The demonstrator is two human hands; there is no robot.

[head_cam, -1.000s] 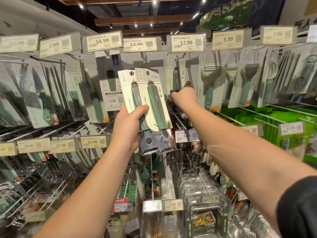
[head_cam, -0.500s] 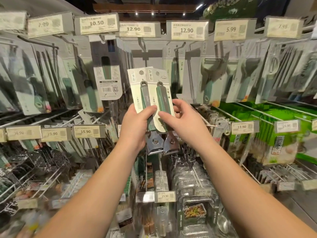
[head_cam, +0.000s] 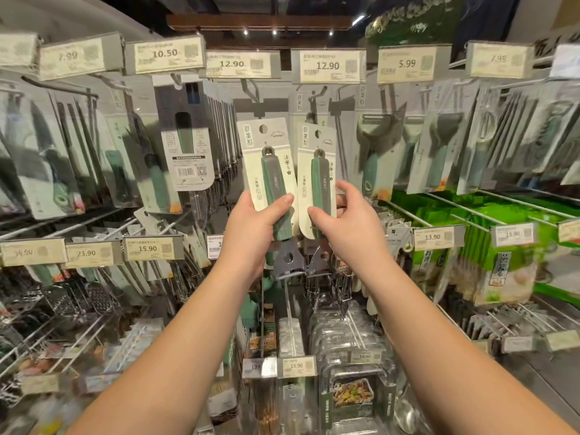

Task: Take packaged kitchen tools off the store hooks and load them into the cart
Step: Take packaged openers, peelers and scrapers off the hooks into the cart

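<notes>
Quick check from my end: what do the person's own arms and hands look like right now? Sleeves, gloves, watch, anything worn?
Both forearms are bare up to the bottom edge of the picture; no sleeve shows now. The left hand and the right hand wear no gloves, and no rings, watch or wristband are visible. The visible thumbnails look short and unpainted. No cables or markings show on either arm.

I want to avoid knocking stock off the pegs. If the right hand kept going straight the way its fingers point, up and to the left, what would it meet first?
Probably the right hand meets the right-hand packaged tool that it already pinches; depth beyond is unclear.
</notes>
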